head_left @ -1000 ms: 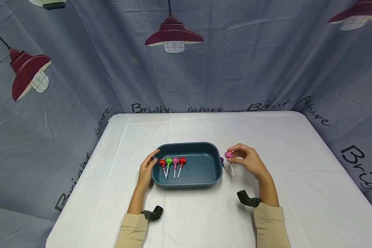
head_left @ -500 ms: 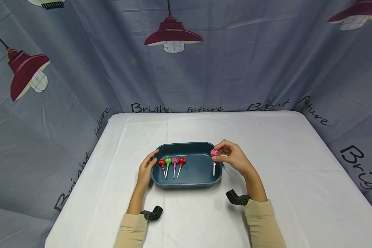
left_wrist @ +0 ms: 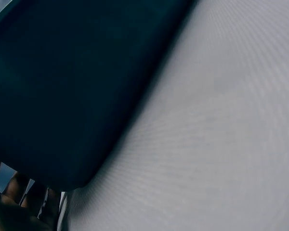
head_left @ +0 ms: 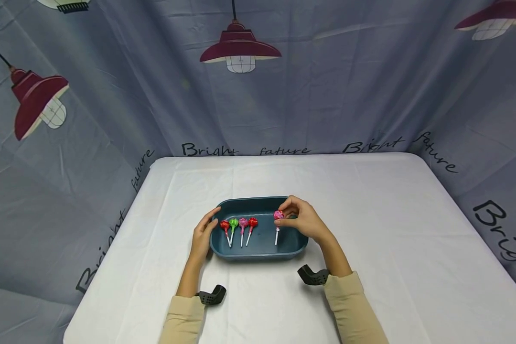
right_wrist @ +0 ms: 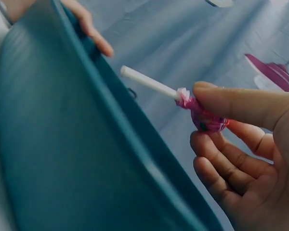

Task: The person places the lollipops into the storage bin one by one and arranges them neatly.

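Over the last second the right hand (head_left: 303,222) has carried the pink-wrapped lollipop (head_left: 278,215) from the table beyond the tray's right end to a place above the blue-green tray (head_left: 258,258), so the candy seems all but delivered, though not yet laid down. The thumb and fingers pinch its round head, stick pointing away, while the left hand (head_left: 203,236) stays at the tray's left rim, fingers fairly straight against it. In view are 1 tray and 5 lollipops: 1 held, and 4 lying inside, namely 2 red lollipops (head_left: 225,225) (head_left: 252,222), 1 green lollipop (head_left: 234,223) and 1 pink lollipop (head_left: 242,223).
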A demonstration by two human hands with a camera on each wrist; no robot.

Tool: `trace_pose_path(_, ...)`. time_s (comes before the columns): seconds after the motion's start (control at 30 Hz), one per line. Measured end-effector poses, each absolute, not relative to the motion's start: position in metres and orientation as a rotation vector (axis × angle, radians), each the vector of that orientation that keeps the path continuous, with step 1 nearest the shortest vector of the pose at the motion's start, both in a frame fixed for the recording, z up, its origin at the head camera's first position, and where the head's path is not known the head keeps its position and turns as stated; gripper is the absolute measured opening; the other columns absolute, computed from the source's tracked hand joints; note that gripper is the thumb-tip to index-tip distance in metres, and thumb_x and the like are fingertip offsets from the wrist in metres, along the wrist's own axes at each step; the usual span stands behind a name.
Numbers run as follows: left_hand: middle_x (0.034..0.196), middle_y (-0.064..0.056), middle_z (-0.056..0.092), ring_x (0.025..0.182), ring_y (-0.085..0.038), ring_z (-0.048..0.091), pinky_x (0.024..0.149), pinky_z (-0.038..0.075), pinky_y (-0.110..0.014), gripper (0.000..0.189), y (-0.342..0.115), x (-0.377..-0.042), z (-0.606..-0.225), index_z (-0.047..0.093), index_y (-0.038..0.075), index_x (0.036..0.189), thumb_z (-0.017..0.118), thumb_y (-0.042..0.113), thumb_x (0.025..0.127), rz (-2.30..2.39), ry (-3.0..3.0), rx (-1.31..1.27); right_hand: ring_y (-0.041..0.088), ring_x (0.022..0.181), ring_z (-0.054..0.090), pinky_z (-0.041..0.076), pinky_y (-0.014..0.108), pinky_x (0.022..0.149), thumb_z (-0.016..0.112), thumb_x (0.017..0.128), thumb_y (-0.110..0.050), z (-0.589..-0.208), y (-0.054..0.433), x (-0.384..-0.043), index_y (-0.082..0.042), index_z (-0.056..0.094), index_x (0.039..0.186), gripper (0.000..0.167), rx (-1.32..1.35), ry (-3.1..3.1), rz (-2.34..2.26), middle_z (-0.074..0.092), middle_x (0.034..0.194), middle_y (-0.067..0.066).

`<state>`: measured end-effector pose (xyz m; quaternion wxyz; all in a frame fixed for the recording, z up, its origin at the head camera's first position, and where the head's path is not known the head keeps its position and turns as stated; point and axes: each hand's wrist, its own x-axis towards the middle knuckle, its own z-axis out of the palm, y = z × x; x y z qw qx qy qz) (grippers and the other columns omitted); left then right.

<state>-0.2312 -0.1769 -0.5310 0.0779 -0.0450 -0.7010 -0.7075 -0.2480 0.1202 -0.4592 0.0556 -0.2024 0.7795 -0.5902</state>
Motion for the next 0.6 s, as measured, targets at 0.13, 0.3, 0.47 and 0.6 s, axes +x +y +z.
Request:
trace_pose_path(0.13, 0.139, -0.009, 0.044, 0.133, -0.017, 0.029, 0.109, 0.020, -0.032, 0.035, -0.175, -0.225, -0.519, 0.052, 0.004, 0.130, 0.047, 0.010, 0.096, -2.135, -2.107, -0.154, 0.020, 0.077, 0.058, 0.047, 0.039, 0.072, 0.079, 0.072, -0.015, -0.466, 0.110, -0.249, -0.007, 0.059, 0.094, 0.031, -0.635, 2.452, -1.701, 0.062, 0.086, 0.005)
trace_pose_path(0.3, 0.138, -0.007, 0.045, 0.132, -0.014, 0.030, 0.109, 0.020, -0.032, 0.034, -0.175, -0.225, -0.517, 0.053, 0.006, 0.130, 0.047, 0.010, 0.096, -2.139, -2.111, -0.139, 0.017, 0.076, 0.058, 0.048, 0.036, 0.069, 0.079, 0.072, -0.014, -0.471, 0.103, -0.250, -0.010, 0.058, 0.092, 0.029, -0.642, 2.530, -1.626, 0.062, 0.085, 0.001)
trace_pose_path(0.47, 0.135, 0.002, 0.048, 0.129, -0.007, 0.033, 0.108, 0.022, -0.029, 0.033, -0.178, -0.232, -0.533, 0.056, 0.013, 0.128, 0.049, 0.016, 0.096, -2.123, -2.100, -0.133, 0.016, 0.074, 0.058, 0.049, 0.030, 0.068, 0.079, 0.072, -0.011, -0.471, 0.096, -0.250, -0.009, 0.058, 0.092, 0.030, -0.610, 2.638, -1.541, 0.062, 0.085, 0.000)
trace_pose_path(0.6, 0.135, 0.001, 0.048, 0.130, -0.009, 0.033, 0.108, 0.022, -0.030, 0.034, -0.178, -0.233, -0.536, 0.055, 0.012, 0.128, 0.050, 0.017, 0.096, -2.107, -2.089, -0.162, 0.015, 0.072, 0.056, 0.048, 0.029, 0.066, 0.079, 0.071, -0.009, -0.471, 0.091, -0.249, -0.008, 0.058, 0.092, 0.030, -0.545, 2.690, -1.482, 0.061, 0.083, 0.001)
